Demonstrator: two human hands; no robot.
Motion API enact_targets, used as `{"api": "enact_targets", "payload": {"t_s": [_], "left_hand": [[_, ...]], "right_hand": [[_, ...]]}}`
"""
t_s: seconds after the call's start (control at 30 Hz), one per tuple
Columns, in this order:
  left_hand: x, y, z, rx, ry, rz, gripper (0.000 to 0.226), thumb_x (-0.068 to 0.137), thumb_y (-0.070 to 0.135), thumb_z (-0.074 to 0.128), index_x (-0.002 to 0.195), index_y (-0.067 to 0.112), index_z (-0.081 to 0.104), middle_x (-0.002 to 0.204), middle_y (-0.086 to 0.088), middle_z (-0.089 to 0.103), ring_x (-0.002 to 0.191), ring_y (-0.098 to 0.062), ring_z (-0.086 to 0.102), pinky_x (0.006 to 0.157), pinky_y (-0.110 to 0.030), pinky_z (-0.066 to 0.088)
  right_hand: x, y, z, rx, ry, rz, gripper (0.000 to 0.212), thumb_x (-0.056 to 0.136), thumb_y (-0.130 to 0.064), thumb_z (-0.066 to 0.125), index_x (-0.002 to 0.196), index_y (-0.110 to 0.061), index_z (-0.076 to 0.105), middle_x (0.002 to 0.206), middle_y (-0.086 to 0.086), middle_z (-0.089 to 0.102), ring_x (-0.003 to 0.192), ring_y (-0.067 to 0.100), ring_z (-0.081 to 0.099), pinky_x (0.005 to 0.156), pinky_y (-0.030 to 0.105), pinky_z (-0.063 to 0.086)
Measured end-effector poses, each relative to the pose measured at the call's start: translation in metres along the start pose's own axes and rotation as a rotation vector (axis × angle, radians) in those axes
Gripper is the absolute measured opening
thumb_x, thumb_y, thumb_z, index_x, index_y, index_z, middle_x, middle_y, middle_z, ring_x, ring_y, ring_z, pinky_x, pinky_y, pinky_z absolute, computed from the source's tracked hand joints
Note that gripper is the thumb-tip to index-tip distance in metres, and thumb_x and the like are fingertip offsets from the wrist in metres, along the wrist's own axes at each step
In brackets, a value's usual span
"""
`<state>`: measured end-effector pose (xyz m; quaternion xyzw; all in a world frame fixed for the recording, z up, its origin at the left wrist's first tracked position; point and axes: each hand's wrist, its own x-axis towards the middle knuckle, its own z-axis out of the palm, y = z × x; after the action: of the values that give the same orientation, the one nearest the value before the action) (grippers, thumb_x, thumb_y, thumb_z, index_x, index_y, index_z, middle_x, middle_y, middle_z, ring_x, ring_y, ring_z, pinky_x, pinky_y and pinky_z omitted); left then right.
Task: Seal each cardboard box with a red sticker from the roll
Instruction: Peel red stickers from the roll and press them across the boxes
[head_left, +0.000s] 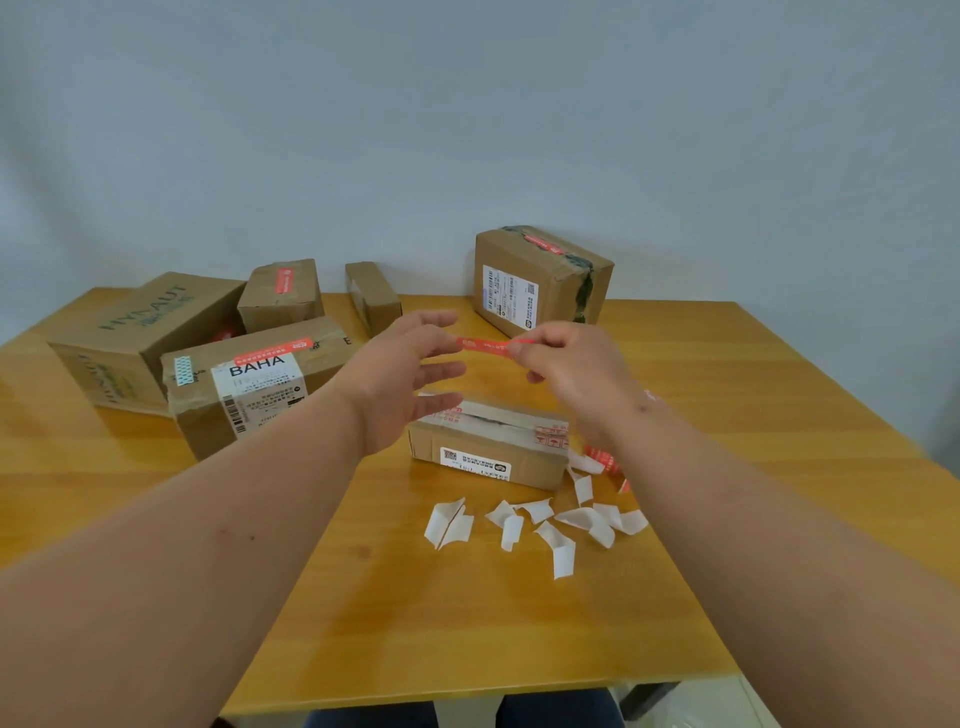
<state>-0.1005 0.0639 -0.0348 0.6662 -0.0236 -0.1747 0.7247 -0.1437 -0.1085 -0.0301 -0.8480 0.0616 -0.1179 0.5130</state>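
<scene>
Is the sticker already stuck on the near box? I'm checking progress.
No, the sticker is held in the air between both hands, above the near box.

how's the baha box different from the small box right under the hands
The BAHA box already has a red sticker along its top seam; the small box has none yet, since the red sticker is stretched between the left hand and right hand above it. The BAHA box is bulkier with a large white label; the small box is flatter with a narrow label. Both are brown cardboard on the wooden table.
</scene>
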Motion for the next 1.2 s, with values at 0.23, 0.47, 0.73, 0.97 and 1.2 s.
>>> {"api": "enact_targets", "payload": {"t_s": [0.23,0.47,0.73,0.97,1.2], "left_hand": [[0.016,-0.010,-0.003,0.210,-0.015,0.040,0.013,0.090,0.005,0.064,0.097,0.016,0.066,0.100,-0.007,0.067,0.095,-0.020,0.066,0.073,-0.033,0.056],[0.028,-0.008,-0.007,0.309,0.033,-0.050,0.014,0.083,0.002,0.072,0.091,0.012,0.067,0.082,-0.008,0.068,0.068,-0.014,0.060,0.057,-0.025,0.050],[0.036,-0.004,0.002,0.588,0.036,-0.058,0.015,0.080,0.000,0.075,0.091,0.004,0.066,0.075,-0.008,0.067,0.056,-0.013,0.057,0.041,-0.017,0.046],[0.045,-0.007,0.011,0.750,-0.015,-0.112,0.018,0.080,-0.002,0.072,0.097,0.002,0.067,0.077,-0.011,0.068,0.056,-0.014,0.058,0.051,-0.022,0.049],[0.048,-0.008,0.014,0.745,0.001,-0.122,0.008,0.083,-0.004,0.064,0.089,0.002,0.064,0.081,-0.019,0.068,0.052,-0.017,0.057,0.037,-0.017,0.042]], "right_hand": [[0.004,0.011,0.002,0.515,-0.146,0.311,0.002,0.087,-0.007,0.066,0.085,-0.007,0.067,0.066,0.002,0.058,0.056,0.011,0.052,0.063,0.027,0.042],[0.006,0.018,0.012,0.387,-0.040,0.404,0.007,0.083,0.001,0.068,0.089,0.004,0.069,0.063,0.010,0.060,0.054,0.017,0.053,0.053,0.026,0.039],[0.008,0.017,0.022,-0.088,0.020,0.437,0.021,0.084,-0.014,0.072,0.105,-0.010,0.068,0.078,0.007,0.070,0.073,0.016,0.064,0.067,0.030,0.052],[0.014,0.030,0.018,-0.091,0.018,0.454,0.039,0.072,0.003,0.068,0.103,-0.018,0.057,0.097,0.014,0.066,0.080,0.029,0.068,0.073,0.044,0.062],[0.019,0.034,0.022,-0.251,-0.006,0.385,0.014,0.076,-0.007,0.062,0.086,-0.017,0.060,0.089,0.011,0.070,0.087,0.030,0.070,0.080,0.048,0.059]]}}
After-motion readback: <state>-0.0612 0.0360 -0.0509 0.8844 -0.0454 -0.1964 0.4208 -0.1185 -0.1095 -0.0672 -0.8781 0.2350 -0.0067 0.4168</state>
